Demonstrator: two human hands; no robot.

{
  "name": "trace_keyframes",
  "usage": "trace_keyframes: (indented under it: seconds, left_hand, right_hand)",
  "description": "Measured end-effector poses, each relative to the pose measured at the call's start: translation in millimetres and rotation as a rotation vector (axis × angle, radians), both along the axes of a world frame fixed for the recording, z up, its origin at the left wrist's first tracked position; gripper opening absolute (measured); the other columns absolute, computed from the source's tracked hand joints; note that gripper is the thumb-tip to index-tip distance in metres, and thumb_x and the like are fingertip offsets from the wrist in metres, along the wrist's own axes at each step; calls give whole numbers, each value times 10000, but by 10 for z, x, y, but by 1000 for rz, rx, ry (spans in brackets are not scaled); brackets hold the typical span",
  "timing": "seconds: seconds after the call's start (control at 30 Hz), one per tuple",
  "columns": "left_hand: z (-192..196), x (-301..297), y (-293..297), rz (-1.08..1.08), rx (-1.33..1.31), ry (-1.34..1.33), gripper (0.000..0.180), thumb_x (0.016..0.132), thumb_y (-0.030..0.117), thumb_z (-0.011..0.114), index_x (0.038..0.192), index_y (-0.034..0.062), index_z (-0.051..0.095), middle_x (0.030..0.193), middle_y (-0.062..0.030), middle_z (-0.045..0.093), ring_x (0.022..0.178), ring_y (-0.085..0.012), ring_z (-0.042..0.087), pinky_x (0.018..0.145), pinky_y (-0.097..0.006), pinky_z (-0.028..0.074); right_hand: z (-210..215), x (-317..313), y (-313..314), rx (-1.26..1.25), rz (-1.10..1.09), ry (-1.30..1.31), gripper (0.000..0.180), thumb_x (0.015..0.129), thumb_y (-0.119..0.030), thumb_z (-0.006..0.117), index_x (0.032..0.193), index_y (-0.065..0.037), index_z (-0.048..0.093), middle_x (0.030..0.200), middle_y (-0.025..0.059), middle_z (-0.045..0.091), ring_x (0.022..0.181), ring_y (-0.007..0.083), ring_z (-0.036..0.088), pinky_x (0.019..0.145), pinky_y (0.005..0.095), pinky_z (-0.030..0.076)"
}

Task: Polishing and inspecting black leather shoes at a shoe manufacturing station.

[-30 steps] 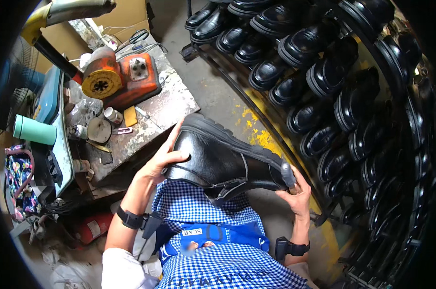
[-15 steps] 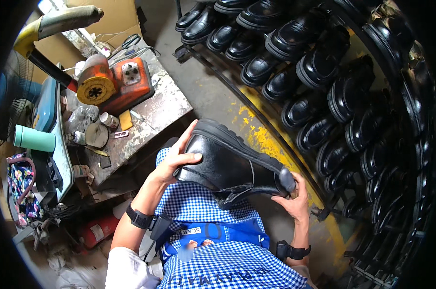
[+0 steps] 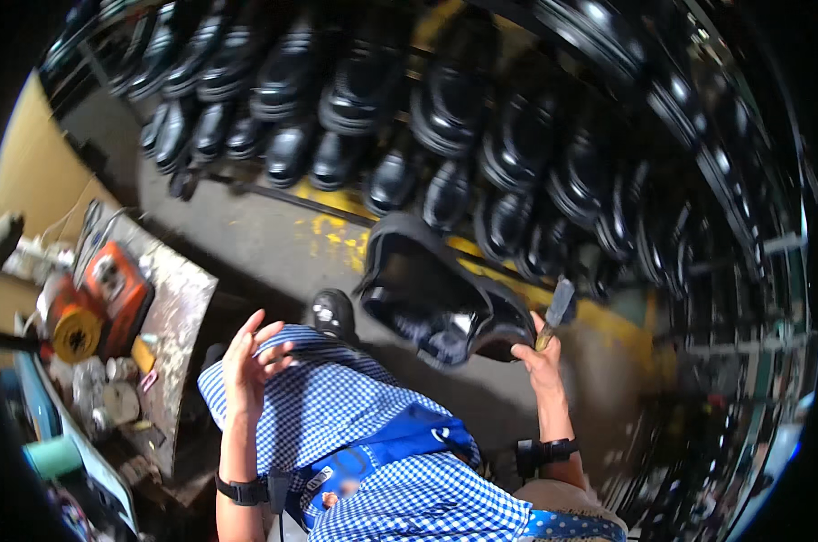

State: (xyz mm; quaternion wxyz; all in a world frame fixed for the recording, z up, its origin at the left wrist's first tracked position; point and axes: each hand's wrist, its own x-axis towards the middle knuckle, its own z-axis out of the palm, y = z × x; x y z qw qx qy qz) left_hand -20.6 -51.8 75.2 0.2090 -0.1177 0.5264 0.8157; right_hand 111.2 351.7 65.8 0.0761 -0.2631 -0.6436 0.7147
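The fingers [image 3: 528, 354] of the right hand [image 3: 540, 364] are closed on the toe end of a black leather ankle boot [image 3: 441, 294], and the same hand also grips a small brush with a wooden handle and pale bristles [image 3: 554, 312] that sticks up just beside the boot's toe. The boot is lifted clear of the lap, tilted, with its dark opening turned toward the camera and its sole facing away toward the rack. The left hand [image 3: 251, 361] holds nothing: its fingers are spread wide and loosely curled, raised above the left knee, well apart from the boot. Both wrists carry black straps. Under the hands lies a blue-and-white checked apron [image 3: 355, 425] with a blue belt across it. A black shoe toe [image 3: 333, 312] shows on the floor just beyond the apron's edge. To the left stands a worn grey table [image 3: 179, 312] carrying an orange machine with a yellow disc [image 3: 97, 303] and small tins. Beyond the boot runs a strip of concrete floor with worn yellow paint [image 3: 337, 235]. Farthest off, rows of glossy black shoes [image 3: 373, 99] fill a curved metal rack.
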Motion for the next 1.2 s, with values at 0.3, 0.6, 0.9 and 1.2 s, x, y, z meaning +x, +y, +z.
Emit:
trace_keyframes:
  seconds: [0.3, 0.6, 0.9, 1.2]
  left_hand:
    - [-4, 134, 1080, -452, -127, 139, 422, 895, 172, 512, 1259, -18, 413, 1082, -136, 595, 858, -182, 619, 725, -296, 526]
    - [-215, 577, 1588, -365, -45, 281, 1028, 812, 18, 579, 1332, 140, -298, 1453, -161, 37, 1330, -278, 149, 1056, -381, 233]
    - [-11, 175, 1068, 165, -139, 371, 983, 703, 80, 688, 1410, 43, 5, 1387, -184, 238, 1258, -260, 308, 1031, -355, 277]
    - [-195, 274, 691, 229, 28, 169, 875, 702, 81, 656, 1397, -1, 131, 1385, -144, 298, 1251, -214, 331, 1035, -310, 253]
  right_hand:
    - [152, 534, 141, 66, -366, -66, 554, 697, 0, 701, 1202, 59, 480, 1111, 85, 577, 997, 156, 548, 888, 276, 423]
    - [228, -137, -764, -315, -8, -163, 498, 700, -113, 724, 1157, -33, 544, 794, -51, 564, 495, -1, 375, 398, 173, 265]
    - [217, -673, -991, -183, 415, -149, 329, 928, -242, 471, 1179, -29, 480, 774, 10, 558, 484, 32, 381, 417, 184, 300]
    - [630, -1262, -890, 1057, 718, 332, 261, 758, -36, 623, 1016, -63, 652, 718, 116, 588, 543, 231, 545, 515, 314, 436]
